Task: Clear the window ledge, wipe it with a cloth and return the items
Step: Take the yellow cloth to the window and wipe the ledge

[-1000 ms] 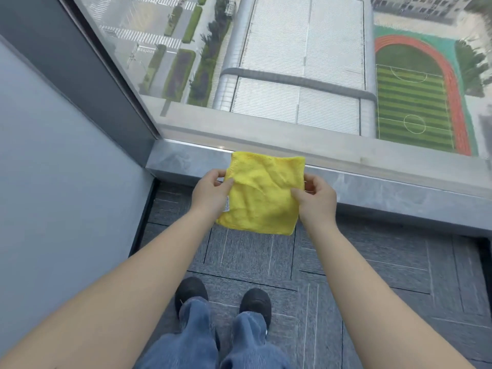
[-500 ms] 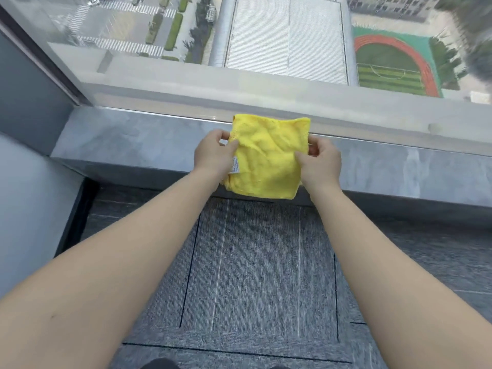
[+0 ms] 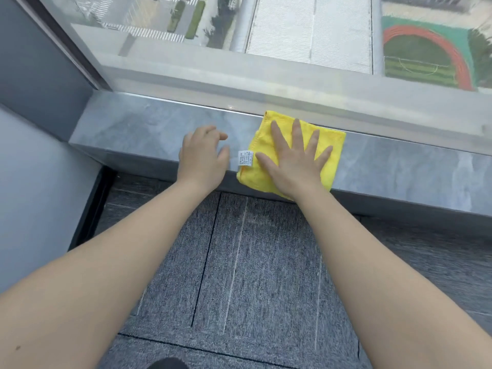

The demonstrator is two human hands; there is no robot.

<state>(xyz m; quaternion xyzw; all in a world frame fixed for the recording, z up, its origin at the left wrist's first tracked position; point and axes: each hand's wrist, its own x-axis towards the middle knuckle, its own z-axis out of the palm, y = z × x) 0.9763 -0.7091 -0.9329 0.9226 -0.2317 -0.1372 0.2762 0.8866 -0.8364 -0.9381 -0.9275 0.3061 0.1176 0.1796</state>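
Observation:
A folded yellow cloth (image 3: pixel 251 178) lies on the grey stone window ledge (image 3: pixel 133 129), its near edge hanging a little over the front lip. My right hand (image 3: pixel 294 158) presses flat on top of it with the fingers spread. A white label (image 3: pixel 245 158) sticks out at the cloth's left side. Just left of the cloth, my left hand (image 3: pixel 203 155) hovers over the ledge's front part, fingers loosely curved and holding nothing. No other items show on the visible ledge.
The window glass (image 3: pixel 292 35) rises directly behind the ledge. A dark frame and grey wall (image 3: pixel 32 182) close off the left end. Grey carpet tiles (image 3: pixel 253 262) cover the floor below, and a shoe tip shows at the bottom edge.
The cloth was held up in both hands. Now it lies on the ledge under my flat right hand, and my left hand has let go of it.

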